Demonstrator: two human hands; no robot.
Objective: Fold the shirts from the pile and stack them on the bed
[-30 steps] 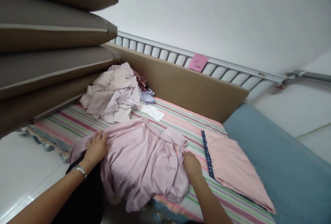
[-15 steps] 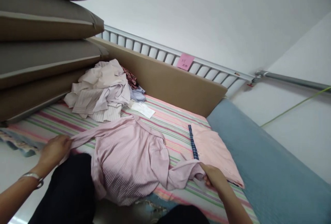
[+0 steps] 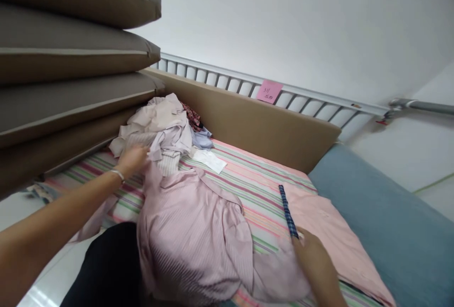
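A pale pink ribbed shirt (image 3: 198, 236) lies spread and wrinkled, its collar turned away from me. My left hand (image 3: 134, 159) is closed on the shirt's left shoulder area, lifting some cloth beside the clothes pile. The left sleeve (image 3: 97, 219) droops below my forearm. Over on the right, my right hand (image 3: 315, 257) is closed at the other sleeve (image 3: 282, 271), which is smeared by motion. That hand is close to a folded peach garment (image 3: 340, 231) and a narrow navy plaid strip (image 3: 288, 210) along its edge.
A heap of pale clothes (image 3: 159, 127) sits at the back left, with a white cloth piece (image 3: 209, 159) near it. Stacked brown cushions (image 3: 78, 68) rise on the left. A tan board (image 3: 241, 115) and railing with a pink note (image 3: 269, 91) border the striped sheet (image 3: 255, 181).
My left hand has moved up and right from the sleeve end to the shoulder area, and that sleeve has dropped. My right hand has shifted slightly rightward. The view has shifted too.
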